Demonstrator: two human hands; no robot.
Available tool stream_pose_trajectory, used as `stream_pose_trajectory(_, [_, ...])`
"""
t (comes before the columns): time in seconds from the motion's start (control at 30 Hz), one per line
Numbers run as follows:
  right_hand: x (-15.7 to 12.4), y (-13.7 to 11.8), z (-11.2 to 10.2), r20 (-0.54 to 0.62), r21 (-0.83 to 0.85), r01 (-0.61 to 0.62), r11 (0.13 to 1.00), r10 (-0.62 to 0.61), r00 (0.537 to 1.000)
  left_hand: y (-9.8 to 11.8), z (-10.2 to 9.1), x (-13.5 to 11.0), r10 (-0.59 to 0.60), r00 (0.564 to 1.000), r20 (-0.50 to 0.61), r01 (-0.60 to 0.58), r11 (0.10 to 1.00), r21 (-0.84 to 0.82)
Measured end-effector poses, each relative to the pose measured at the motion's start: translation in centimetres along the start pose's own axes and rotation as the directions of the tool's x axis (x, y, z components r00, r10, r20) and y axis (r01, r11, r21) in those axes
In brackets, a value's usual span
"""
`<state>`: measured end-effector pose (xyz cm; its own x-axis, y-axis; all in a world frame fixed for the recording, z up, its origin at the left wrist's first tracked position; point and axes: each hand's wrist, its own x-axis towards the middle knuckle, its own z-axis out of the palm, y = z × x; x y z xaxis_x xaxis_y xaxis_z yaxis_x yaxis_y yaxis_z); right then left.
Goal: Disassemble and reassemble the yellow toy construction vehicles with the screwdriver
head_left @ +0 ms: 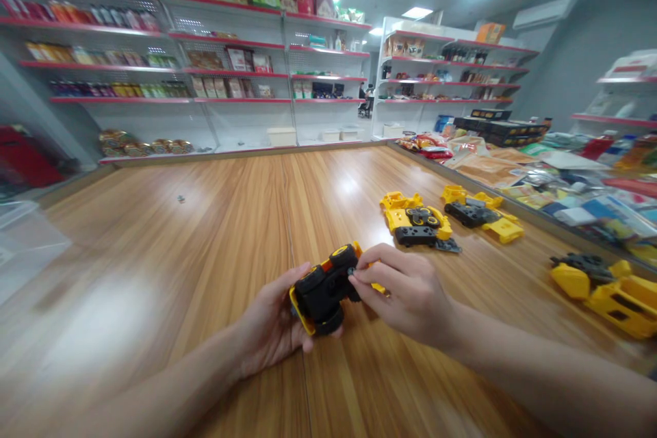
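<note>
Left hand: your left hand (272,325) is curled round the lower end of the toy truck (326,287), with the thumb up on its near side. The other fingers are hidden behind the toy.
Right hand: your right hand (410,294) is pinched, thumb and forefinger tips closed on a small dark spot at the truck's right side. Whether that bit is loose or fixed is too small to tell.
Toy truck: yellow and black, tilted, held between both hands just above the near middle of the table (205,239).
Hidden: the truck's far side and underside are covered by your palm. Both forearms are cut off by the bottom of the view.
Blur: the table's near left is smeared.
Right side: 3 clusters of yellow and black toy parts lie well apart from your hands: the nearest (418,222), a second (480,212) beside it, and a third (606,291) cut off at the frame's right.
Right edge: the table's edge runs just behind the clusters, against a display of packaged goods (538,178).
Open room: bare wood lies ahead and to the left, with 1 small dark speck (181,199) far out.
Left edge: a clear box (25,239), partly out of view.
Far edge: shelves (230,75) stand beyond it.
</note>
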<state>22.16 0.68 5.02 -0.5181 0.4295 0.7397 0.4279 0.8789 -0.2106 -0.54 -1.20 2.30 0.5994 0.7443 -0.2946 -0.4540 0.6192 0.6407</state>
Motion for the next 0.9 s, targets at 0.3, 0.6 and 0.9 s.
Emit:
stream_pose_trajectory(0.3, [0.00,-0.03,-0.28,0.118,0.054,-0.128,0.990,0.121,0.986,0.31,0.32,0.06,0.022,0.999,0.026,-0.020,0.998,-0.058])
stream_pose_trajectory(0.6, [-0.29,-0.43,-0.03,0.261,0.007,-0.084,0.996,0.079,0.962,-0.17,-0.38,0.24,0.051,0.998,0.021,-0.050,0.997,-0.066])
stream_pose_trajectory(0.9, [-0.05,-0.76,-0.33,0.287,0.061,-0.045,0.997,0.025,0.958,-0.19,-0.52,0.42,0.050,0.998,0.038,-0.048,0.998,-0.049])
